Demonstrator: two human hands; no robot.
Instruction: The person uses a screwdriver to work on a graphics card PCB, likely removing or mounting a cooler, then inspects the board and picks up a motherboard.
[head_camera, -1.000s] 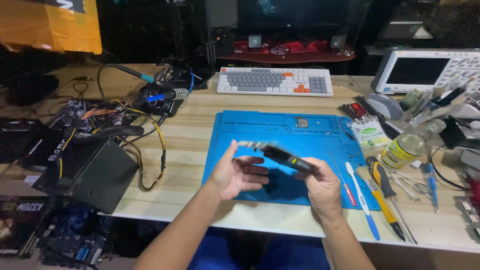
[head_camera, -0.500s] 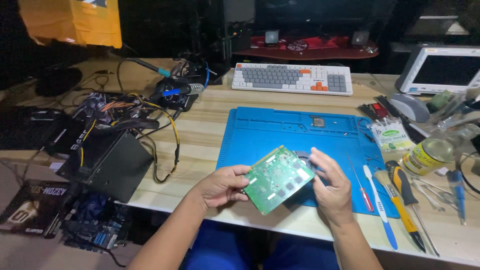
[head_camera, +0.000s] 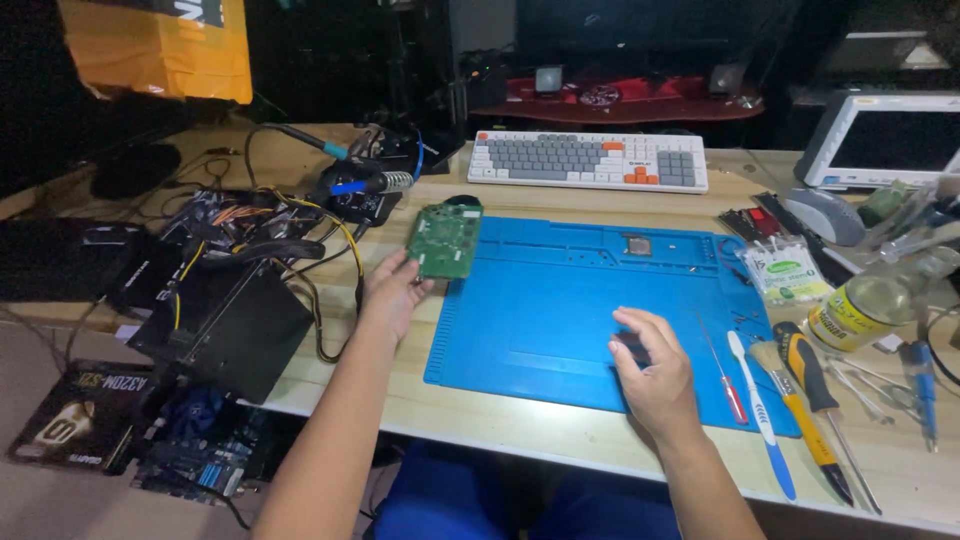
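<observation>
My left hand (head_camera: 393, 292) grips a green circuit board (head_camera: 445, 240) by its lower edge and holds it out over the upper left corner of the blue work mat (head_camera: 560, 310). The board's component side faces up. My right hand (head_camera: 655, 375) rests on the mat near its front edge, fingers curled around a small dark part (head_camera: 631, 347) that is mostly hidden beneath them. The two hands are well apart.
A keyboard (head_camera: 590, 160) lies behind the mat and a small square chip (head_camera: 637, 245) sits on its far strip. Screwdrivers (head_camera: 810, 385), a brush (head_camera: 760, 410), a bottle (head_camera: 868, 303) and a white instrument (head_camera: 880, 140) crowd the right. A black box with yellow cables (head_camera: 235, 320) sits left.
The board was held in both hands above the mat's front. My left hand has carried it away to the mat's far left corner, and my right hand has dropped onto the mat.
</observation>
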